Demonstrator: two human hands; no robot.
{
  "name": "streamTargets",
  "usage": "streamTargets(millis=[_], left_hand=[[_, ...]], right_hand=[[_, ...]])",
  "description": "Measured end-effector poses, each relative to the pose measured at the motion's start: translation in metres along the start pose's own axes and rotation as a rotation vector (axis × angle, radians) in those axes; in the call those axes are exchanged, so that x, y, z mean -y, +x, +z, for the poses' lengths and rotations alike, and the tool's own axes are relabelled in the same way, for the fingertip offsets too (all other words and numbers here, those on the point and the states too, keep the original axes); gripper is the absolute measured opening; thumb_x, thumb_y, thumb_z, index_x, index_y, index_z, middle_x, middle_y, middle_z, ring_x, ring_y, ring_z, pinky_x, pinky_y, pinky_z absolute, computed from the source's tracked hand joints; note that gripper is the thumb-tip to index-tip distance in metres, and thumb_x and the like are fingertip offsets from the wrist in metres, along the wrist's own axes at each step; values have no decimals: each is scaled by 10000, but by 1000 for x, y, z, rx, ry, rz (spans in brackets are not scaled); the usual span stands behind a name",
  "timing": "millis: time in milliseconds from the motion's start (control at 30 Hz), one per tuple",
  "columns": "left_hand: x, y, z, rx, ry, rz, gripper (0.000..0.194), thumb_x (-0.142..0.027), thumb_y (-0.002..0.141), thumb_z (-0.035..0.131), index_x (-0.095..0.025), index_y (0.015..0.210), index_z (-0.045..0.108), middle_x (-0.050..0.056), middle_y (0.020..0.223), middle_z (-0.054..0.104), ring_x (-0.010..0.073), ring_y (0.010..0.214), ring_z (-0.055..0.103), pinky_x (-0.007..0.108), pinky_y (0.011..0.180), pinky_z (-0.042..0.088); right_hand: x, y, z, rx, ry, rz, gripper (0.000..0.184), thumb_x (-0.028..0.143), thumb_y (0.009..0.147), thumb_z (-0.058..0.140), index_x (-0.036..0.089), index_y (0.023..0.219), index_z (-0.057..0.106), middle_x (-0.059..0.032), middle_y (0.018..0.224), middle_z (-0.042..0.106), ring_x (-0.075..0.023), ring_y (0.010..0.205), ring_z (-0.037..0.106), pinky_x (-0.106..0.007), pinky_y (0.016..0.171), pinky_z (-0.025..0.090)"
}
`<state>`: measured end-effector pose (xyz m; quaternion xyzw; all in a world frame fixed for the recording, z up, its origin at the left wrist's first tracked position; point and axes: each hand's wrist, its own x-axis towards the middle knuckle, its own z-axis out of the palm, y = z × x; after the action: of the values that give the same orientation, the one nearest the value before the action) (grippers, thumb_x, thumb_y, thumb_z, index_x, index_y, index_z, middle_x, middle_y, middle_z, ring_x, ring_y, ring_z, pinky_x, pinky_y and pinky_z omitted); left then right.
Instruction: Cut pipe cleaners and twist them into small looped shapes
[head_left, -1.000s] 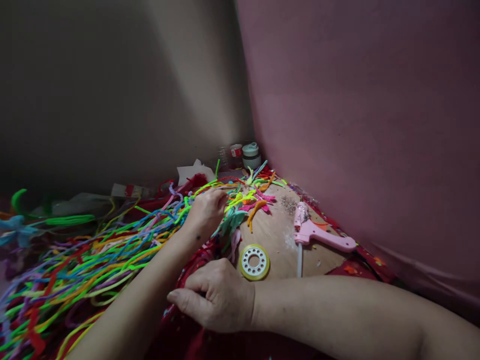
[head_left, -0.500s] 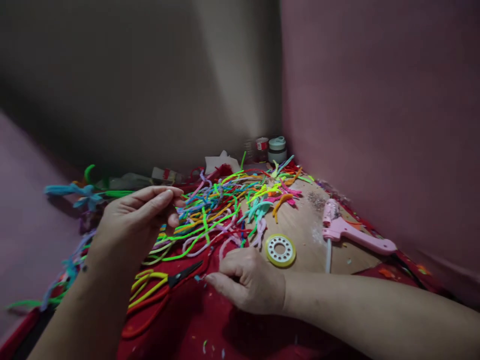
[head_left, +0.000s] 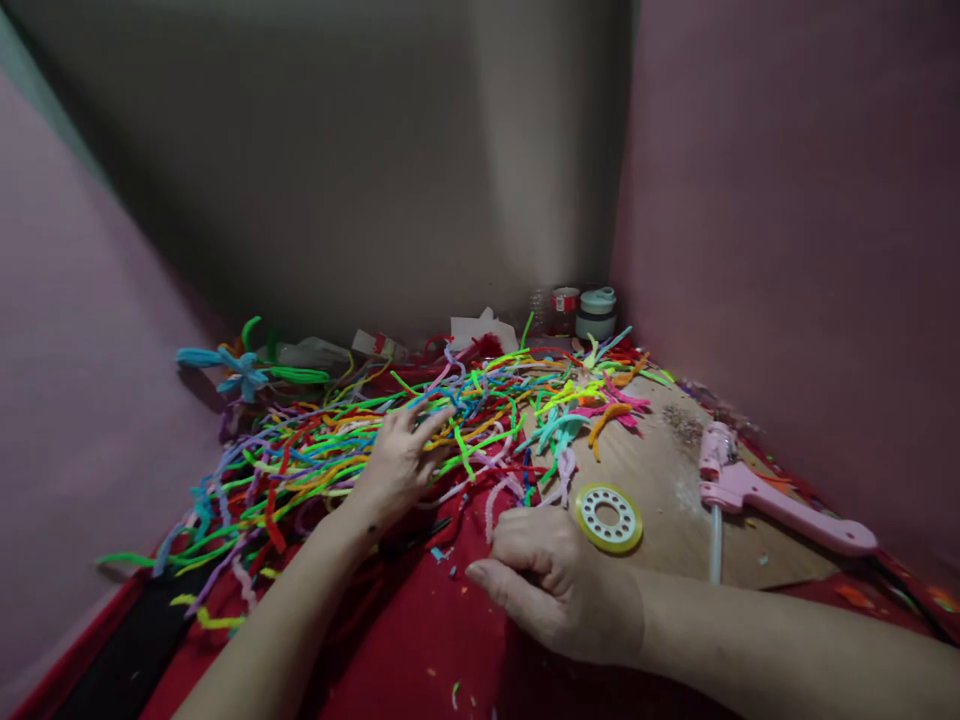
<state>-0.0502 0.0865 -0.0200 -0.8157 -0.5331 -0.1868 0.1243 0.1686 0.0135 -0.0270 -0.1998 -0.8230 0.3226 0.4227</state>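
My left hand [head_left: 409, 455] lies over a tangled heap of many-coloured pipe cleaners [head_left: 315, 440], its fingers apart among the strands. Resting on the red cloth [head_left: 420, 640], my right hand [head_left: 551, 580] is curled closed near the heap's front right edge; whatever it may hold is hidden. A pink loop of pipe cleaner [head_left: 491, 505] lies just behind that fist. Dark scissor blades [head_left: 427, 533] poke out beside my left wrist, while the handles are hidden under the forearm. Just right of my right hand sits a roll of yellowish tape [head_left: 634, 530] on a white core.
A pink glue gun [head_left: 795, 510] with a glue stick lies on a cardboard sheet [head_left: 660, 520] at the right. Short bent pipe-cleaner pieces [head_left: 615, 410] lie at the cardboard's back. A blue pipe-cleaner flower [head_left: 244, 375] stands far left. A lidded jar [head_left: 596, 315] is in the back corner.
My left hand has gone from a raised pinch to spread fingers down on the pipe cleaners, its forearm now covering the scissor handles. The view has shifted left; my right hand stays closed.
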Motion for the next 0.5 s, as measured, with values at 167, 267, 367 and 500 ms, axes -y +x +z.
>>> streamTargets(millis=[167,267,367,500], left_hand=[[-7,-9,18,172,91,103,367,-268,914,374,-299,1220,573,95,1299,526,264,1135,474,460,931,409],[-7,-13,19,192,115,117,402,-218,907,375,-299,1268,531,98,1311,526,268,1167,460,466,932,411],[-7,-15,19,191,136,124,449,-166,885,391,-310,1295,504,96,1334,506,284,1182,442,477,933,409],[-8,-15,21,200,152,101,459,-138,882,367,-286,1290,513,100,1325,511,295,1160,446,473,921,413]], right_hand=[[22,6,-15,-48,186,101,357,272,865,485,177,534,391,14,524,402,-89,515,389,-250,508,302],[28,18,-32,-169,401,296,363,371,858,499,172,555,518,-2,532,488,-93,506,432,-235,469,333],[18,42,-54,-420,473,376,175,324,804,575,171,749,638,-8,609,574,-81,493,443,-221,463,362],[-22,87,-80,-571,384,454,171,213,729,568,122,858,633,-38,704,619,-78,483,483,-217,462,410]])
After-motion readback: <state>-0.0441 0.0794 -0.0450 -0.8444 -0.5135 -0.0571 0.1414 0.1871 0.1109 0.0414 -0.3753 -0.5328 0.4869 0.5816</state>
